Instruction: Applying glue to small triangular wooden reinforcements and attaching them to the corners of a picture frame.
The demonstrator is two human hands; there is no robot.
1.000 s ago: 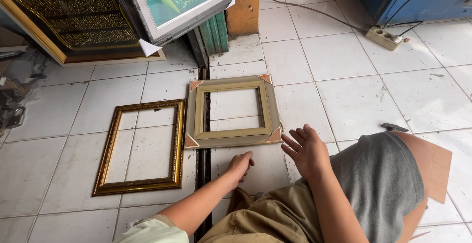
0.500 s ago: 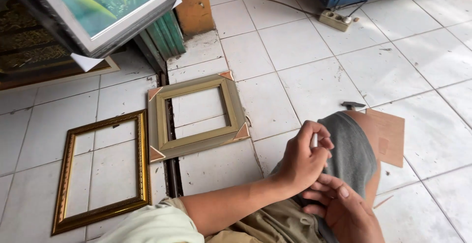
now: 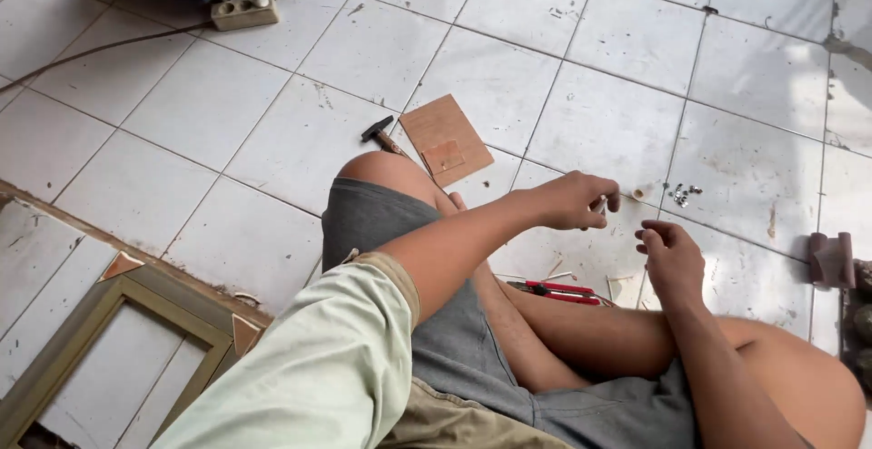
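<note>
I sit on a white tiled floor with my legs folded. My left hand point(image 3: 570, 202) reaches across my knee and pinches a small pale object between thumb and fingers. My right hand point(image 3: 672, 258) hovers just to its right above the floor, fingers loosely curled, with nothing visible in it. A small heap of metal fasteners point(image 3: 683, 195) lies on the tile just beyond both hands, with a tiny beige piece point(image 3: 640, 192) beside it. A red-handled tool point(image 3: 556, 290) lies on the floor by my shin.
A hammer point(image 3: 380, 133) and a brown board point(image 3: 445, 138) lie beyond my knee. A greenish-gold picture frame point(image 3: 100, 340) with brown corner pieces lies at the lower left. A power strip point(image 3: 243, 11) is at the far left. Dark brown objects point(image 3: 831, 258) sit at the right edge.
My view has swung right, away from the frames. My left hand has crossed over my knee toward the fasteners, and my right hand has moved out to the right beside it.
</note>
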